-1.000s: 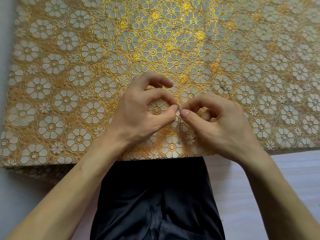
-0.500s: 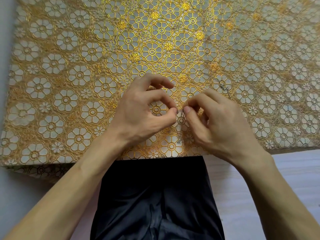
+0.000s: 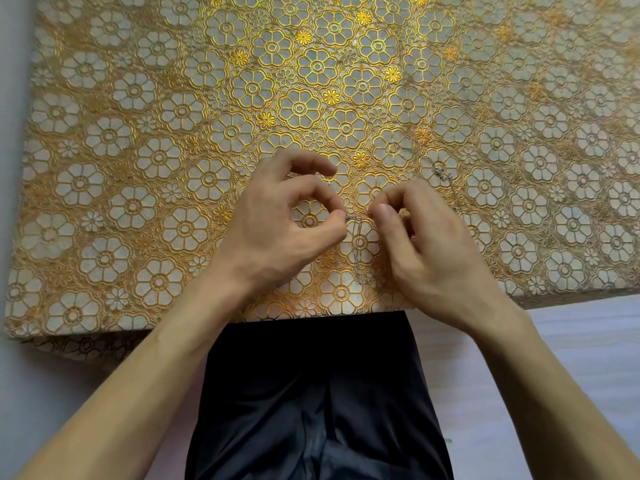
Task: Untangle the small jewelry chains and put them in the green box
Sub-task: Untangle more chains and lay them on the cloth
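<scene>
A thin silver chain [image 3: 360,251] hangs between my two hands over the gold flowered tablecloth [image 3: 173,150]. My left hand [image 3: 277,233] pinches one end between thumb and forefinger. My right hand [image 3: 426,247] pinches the chain a short way to the right, its other fingers curled. A loop of the chain droops down to the cloth near the table's front edge. A second silver chain [image 3: 440,171] lies on the cloth just beyond my right hand. No green box is in view.
The table's front edge [image 3: 311,315] runs just below my hands, with my dark-clothed lap [image 3: 311,393] under it. A pale floor [image 3: 571,341] shows to the right and left of the table.
My hands have drawn slightly apart, so a short stretch of chain shows between the fingertips. The drooping loop below them is more visible.
</scene>
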{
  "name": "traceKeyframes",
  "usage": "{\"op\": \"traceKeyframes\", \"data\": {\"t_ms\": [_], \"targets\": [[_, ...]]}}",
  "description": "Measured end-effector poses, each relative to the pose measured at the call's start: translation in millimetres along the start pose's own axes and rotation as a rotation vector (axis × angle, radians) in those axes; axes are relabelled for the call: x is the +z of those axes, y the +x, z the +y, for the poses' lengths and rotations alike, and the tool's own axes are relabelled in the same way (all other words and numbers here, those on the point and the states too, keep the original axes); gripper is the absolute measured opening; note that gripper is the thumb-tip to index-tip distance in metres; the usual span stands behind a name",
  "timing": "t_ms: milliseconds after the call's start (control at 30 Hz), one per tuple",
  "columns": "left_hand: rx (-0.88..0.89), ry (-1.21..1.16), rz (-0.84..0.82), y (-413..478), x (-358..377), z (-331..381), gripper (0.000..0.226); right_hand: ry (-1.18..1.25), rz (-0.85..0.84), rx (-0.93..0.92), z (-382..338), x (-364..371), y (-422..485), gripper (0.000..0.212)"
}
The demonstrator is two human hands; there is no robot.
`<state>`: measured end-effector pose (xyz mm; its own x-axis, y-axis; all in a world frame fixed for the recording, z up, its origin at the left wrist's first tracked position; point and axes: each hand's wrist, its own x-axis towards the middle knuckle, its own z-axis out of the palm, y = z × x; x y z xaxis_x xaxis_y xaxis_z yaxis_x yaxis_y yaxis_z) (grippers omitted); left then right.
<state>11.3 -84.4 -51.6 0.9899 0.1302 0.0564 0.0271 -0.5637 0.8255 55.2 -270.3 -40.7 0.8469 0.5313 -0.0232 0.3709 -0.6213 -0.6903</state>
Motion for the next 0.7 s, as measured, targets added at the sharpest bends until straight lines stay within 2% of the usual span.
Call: {"op": "traceKeyframes", "data": {"t_ms": [100,167,200,367,467,567,700], "targets": [[0.007,0.017,0.017,0,2,1,0.012,0.452,-0.195,0.273,-7,-8,3,0.018],[-0.002,0.011,0.021,1,2,2,0.011,0.715,-0.197,0.434,-14,-9,3,0.016],[-0.001,0.011,0.022,1,2,2,0.010,0.770,-0.168,0.474,-17,-6,3,0.016],[0.017,0.018,0.000,0,0,2,0.014,0.890,0.003,0.490,-24,11,-1,0.018],[0.013,0.001,0.001,0,-1,2,0.014,0.862,0.059,0.466,-24,18,1,0.018],[0.006,-0.003,0.008,0,-1,0,0.014,0.774,0.054,0.444,-23,17,3,0.017],[0.000,-0.012,0.003,1,-2,1,0.010,1.013,-0.019,0.523,-25,8,2,0.015]]}}
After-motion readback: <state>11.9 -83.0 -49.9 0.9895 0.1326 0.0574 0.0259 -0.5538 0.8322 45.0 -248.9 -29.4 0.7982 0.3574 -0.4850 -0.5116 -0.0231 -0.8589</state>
